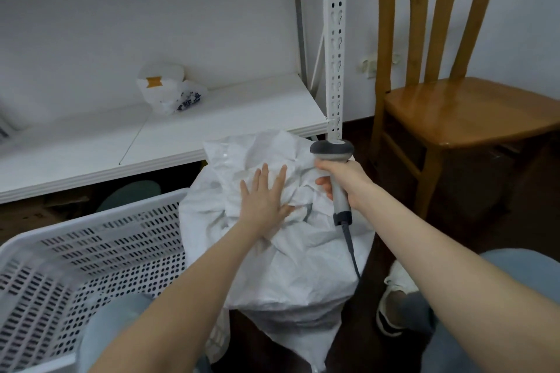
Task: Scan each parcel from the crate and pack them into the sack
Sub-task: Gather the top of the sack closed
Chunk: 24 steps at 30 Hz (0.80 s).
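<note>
Sack (288, 266), just one, white and crumpled, stands at centre, one perforated crate (106, 239) just beside it at 8 o'clock. Left hand (265, 200) presses flat on its top, fingers spread; right hand (342, 182), at 3 o'clock from it, grips one handheld scanner (331, 150).

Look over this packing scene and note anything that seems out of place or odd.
One taped white bag lies alone on the shelf, apart from the crate and the sack; it may be a missed parcel.
</note>
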Each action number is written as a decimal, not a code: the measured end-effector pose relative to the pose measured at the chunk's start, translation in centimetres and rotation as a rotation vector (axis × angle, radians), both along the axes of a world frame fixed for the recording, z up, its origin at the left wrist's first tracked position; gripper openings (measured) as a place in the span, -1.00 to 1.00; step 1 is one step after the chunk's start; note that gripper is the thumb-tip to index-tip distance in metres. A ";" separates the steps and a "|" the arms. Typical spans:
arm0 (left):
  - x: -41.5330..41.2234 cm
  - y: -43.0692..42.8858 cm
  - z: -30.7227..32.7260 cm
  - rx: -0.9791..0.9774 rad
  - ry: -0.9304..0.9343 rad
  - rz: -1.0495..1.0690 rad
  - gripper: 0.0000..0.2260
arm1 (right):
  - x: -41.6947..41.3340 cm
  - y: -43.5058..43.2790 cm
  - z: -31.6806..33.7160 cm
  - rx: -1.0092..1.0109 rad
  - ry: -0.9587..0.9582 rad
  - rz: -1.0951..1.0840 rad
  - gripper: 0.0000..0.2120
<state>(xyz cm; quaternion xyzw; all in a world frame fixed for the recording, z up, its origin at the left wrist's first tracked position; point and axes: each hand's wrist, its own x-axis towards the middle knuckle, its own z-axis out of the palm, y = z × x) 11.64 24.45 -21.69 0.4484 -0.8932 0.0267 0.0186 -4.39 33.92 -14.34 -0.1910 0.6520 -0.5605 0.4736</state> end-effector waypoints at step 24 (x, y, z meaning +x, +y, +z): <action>-1.8 -2.1 -4.3 0.251 -0.115 0.120 -0.19 | -4.8 -2.8 -1.7 -0.013 -0.071 0.126 -0.83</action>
